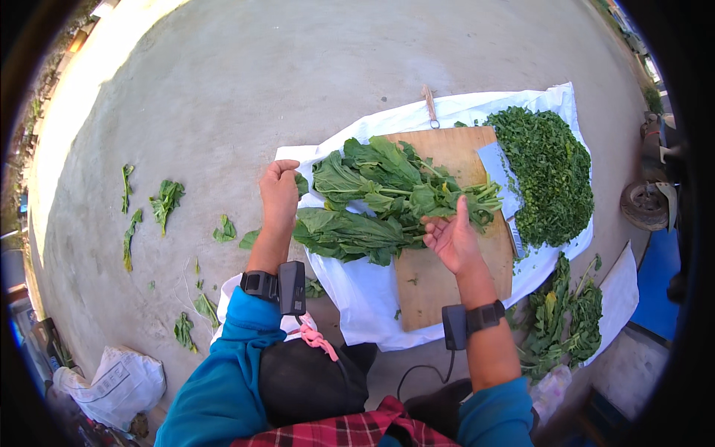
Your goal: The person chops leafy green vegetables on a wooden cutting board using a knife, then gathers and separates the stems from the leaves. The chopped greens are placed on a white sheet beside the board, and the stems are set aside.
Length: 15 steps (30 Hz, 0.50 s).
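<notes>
My left hand (279,187) is beside the leafy end of the greens, fingers bent. A small green leaf (302,184) shows at its fingers; whether it is gripped is unclear. My right hand (455,237) is palm up by the stems, thumb raised and fingers partly curled, with nothing clearly held. Between the hands, an upper bunch of leafy greens (380,167) lies with its cut stems over a wooden cutting board (452,290). A lower bunch (352,232) lies alongside, partly on the white sheet. On the board's right edge rests a broad-bladed cleaver (494,167), against the chopped greens (544,179).
The white sheet (368,302) spreads over a concrete floor (234,100). Loose leaves (167,201) are scattered at left, near a white woven sack (120,385). More whole greens (564,318) lie at lower right. A wheel (645,205) stands at far right.
</notes>
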### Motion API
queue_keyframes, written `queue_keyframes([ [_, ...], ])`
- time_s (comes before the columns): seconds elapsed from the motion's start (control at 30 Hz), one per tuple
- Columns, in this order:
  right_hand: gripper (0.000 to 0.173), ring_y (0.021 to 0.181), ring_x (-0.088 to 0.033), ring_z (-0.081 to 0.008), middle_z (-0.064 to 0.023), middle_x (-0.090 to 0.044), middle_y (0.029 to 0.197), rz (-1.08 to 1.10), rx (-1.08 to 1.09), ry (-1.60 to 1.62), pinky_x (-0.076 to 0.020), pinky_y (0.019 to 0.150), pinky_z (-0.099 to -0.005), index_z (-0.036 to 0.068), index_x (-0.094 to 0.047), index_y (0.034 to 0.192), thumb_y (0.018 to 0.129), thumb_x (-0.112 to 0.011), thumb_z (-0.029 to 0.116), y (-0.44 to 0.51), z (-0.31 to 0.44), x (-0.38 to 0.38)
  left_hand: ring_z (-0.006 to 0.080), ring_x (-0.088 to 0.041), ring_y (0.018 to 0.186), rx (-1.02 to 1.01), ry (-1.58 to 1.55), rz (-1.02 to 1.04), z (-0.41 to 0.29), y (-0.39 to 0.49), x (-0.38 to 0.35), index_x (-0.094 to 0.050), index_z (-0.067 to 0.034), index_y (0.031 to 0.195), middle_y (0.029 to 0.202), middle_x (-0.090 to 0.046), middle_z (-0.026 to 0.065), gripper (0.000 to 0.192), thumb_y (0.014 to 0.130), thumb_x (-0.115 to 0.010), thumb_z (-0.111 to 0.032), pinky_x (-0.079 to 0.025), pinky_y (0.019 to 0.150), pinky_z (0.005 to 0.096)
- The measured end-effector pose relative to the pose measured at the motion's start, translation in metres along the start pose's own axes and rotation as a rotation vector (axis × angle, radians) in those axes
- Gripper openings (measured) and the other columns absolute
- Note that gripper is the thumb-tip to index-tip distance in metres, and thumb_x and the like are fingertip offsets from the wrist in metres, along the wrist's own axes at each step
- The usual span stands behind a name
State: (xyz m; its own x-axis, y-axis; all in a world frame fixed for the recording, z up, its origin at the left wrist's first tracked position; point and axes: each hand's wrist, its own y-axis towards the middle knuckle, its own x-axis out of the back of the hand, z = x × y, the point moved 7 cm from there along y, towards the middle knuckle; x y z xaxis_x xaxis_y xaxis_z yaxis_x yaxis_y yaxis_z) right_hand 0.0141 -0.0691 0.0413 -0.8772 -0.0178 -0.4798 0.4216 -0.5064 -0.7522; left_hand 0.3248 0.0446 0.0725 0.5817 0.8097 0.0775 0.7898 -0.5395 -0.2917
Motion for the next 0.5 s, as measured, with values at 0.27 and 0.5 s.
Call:
queue_keyframes([
  [0.27,0.03,0.06,-0.054,-0.0087,-0.0049,-0.061,0.077,0.022,-0.041,-0.278,-0.0461,0.053,-0.0243,0.003,-0.054,0.103,0.091,-0.052,0.031,-0.011,-0.032,-0.015,0.0153,-0.059,0.063,0.004,0.826,0.25,0.054,-0.023,-0.022,-0.063,0.001,0.079,0.068,-0.063,0.01,0.023,0.077,-0.063,-0.022,-0.047,0.059,0.0302],
  [0.5,0.017,0.058,-0.051,-0.0069,-0.0026,-0.059,0.076,0.076,0.071,-0.57,-0.0437,0.052,-0.0224,0.007,-0.056,0.097,0.088,-0.055,0.022,-0.006,-0.033,-0.058,0.0195,-0.06,0.062,-0.118,0.574,0.349,0.04,-0.032,-0.03,-0.058,-0.001,0.073,0.068,-0.061,0.0115,0.017,0.078,-0.063,-0.017,-0.047,0.058,0.0323],
])
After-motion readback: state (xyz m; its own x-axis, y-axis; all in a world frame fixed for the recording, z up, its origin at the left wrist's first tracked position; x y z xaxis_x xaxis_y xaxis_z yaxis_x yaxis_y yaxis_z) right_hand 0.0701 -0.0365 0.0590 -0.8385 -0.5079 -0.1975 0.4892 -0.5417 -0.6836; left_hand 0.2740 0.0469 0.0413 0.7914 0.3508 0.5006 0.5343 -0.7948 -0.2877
